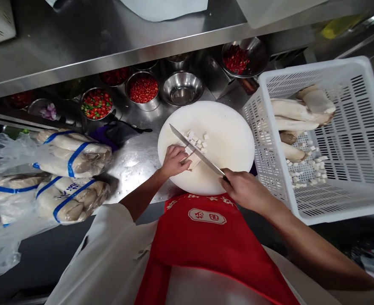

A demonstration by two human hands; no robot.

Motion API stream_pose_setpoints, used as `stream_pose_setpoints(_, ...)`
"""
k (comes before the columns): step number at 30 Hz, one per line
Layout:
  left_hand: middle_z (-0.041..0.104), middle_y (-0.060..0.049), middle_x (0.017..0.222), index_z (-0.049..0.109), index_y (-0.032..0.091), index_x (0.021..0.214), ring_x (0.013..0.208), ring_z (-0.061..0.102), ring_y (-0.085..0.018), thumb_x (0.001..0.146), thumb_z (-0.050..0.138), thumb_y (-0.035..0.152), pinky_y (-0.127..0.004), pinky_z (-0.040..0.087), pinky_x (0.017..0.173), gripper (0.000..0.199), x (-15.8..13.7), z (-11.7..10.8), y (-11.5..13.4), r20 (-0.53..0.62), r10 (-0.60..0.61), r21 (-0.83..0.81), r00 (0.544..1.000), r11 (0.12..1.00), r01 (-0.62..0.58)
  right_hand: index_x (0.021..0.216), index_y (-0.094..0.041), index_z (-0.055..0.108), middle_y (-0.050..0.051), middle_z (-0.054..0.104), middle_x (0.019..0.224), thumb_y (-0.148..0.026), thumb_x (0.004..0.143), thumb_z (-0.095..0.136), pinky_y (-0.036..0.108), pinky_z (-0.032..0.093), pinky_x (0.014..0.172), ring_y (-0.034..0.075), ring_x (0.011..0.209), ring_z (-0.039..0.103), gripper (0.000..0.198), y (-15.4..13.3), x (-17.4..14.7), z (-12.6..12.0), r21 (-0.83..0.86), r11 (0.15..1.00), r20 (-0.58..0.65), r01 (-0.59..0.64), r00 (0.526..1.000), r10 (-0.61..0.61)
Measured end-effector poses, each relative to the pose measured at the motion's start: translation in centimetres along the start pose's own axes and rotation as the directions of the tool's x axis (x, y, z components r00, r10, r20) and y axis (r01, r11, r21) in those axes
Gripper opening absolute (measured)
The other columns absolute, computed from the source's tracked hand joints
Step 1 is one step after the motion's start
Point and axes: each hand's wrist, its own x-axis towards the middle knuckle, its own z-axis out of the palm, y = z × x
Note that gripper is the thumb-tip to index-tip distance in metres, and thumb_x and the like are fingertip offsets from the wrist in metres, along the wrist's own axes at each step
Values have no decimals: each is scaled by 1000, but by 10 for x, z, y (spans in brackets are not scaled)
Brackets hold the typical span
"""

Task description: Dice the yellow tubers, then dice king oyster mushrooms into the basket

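On a round white cutting board [231, 140], my right hand [239, 186] grips the dark handle of a long knife [202, 156]. The blade slants up and left across the board. Curled fingers of my left hand [176, 160] press down a piece of king oyster mushroom [196, 163], close beside the blade. Small white mushroom cubes [201, 140] lie loose on the far side of the knife. Part of the held piece is hidden by the blade and fingers.
To the right stands a white basket [342, 190] with whole mushrooms [297, 110] and diced cubes [317, 167]. Bagged mushrooms [75, 190] with blue tape lie left. Metal bowls with chopped red chillies [143, 90] and a bare bowl [182, 89] line the back under a steel shelf [110, 55].
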Motion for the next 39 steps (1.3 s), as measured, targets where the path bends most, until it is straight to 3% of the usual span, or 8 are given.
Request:
stream_pose_setpoints(6, 65, -5, 91, 64, 22, 76, 93, 57, -22, 81, 65, 34, -39, 47, 85, 14, 0, 15, -4, -41, 4, 26, 999, 1000, -3, 101, -17, 54, 12, 70, 85, -30, 99, 37, 31, 30, 60, 26, 79, 68, 22, -5, 12, 14, -25, 998, 122, -51, 991, 54)
stream_pose_setpoints(11, 66, -5, 92, 64, 22, 78, 94, 58, -21, 82, 65, 35, -39, 49, 85, 14, -3, 12, -3, -46, 36, 39, 998, 999, -34, 113, -15, 54, 12, 71, 98, -29, 100, 36, 31, 37, 70, 25, 90, 68, 26, -12, 53, 43, 7, 1000, 36, -19, 999, 18)
stream_pose_setpoints(16, 66, -6, 100, 62, 23, 78, 104, 58, -23, 81, 65, 36, -42, 49, 90, 14, -15, -3, 1, -77, -11, 28, 997, 1000, 13, 117, -15, 53, 11, 71, 96, -31, 101, 34, 32, 39, 72, 25, 89, 68, 30, -7, 21, 27, 64, 998, -45, 17, 999, -14)
stream_pose_setpoints(21, 65, -5, 92, 61, 22, 77, 93, 59, -21, 83, 65, 33, -39, 50, 83, 13, -21, -3, 1, -125, -53, -1, 991, 999, 53, 113, -16, 54, 11, 71, 94, -32, 100, 35, 33, 37, 68, 28, 87, 68, 28, -5, -16, 12, 39, 999, 38, 13, 999, -15)
stream_pose_setpoints(26, 65, -5, 90, 62, 22, 78, 91, 58, -21, 82, 64, 31, -39, 49, 83, 10, -20, 9, -3, -83, -56, -24, 995, 998, 55, 107, -16, 56, 12, 71, 87, -29, 99, 36, 32, 35, 63, 27, 80, 69, 25, -16, 14, 35, -30, 999, 117, -40, 992, 43)
stream_pose_setpoints(31, 65, -6, 96, 64, 22, 80, 98, 58, -21, 85, 62, 32, -39, 50, 87, 11, -21, 5, -2, -42, -46, -41, 998, 998, 44, 110, -16, 57, 12, 71, 99, -29, 99, 38, 30, 40, 72, 25, 91, 68, 26, -19, 50, 54, 22, 1000, 38, -16, 999, 15)
stream_pose_setpoints(35, 66, -7, 101, 64, 22, 82, 104, 56, -22, 87, 61, 34, -42, 50, 93, 13, -29, -8, 3, -71, -91, -67, 993, 994, 86, 117, -15, 55, 11, 71, 98, -32, 100, 35, 30, 41, 77, 24, 93, 67, 31, -16, 28, 41, 96, 995, -47, 11, 999, -6)
stream_pose_setpoints(39, 65, -7, 99, 64, 23, 84, 101, 56, -22, 86, 62, 34, -43, 51, 90, 11, -39, -13, 5, -91, -146, -63, 985, 988, 140, 115, -16, 55, 11, 71, 95, -32, 100, 35, 31, 41, 73, 25, 89, 67, 30, -20, -3, 23, 91, 996, 2, 20, 1000, -21)
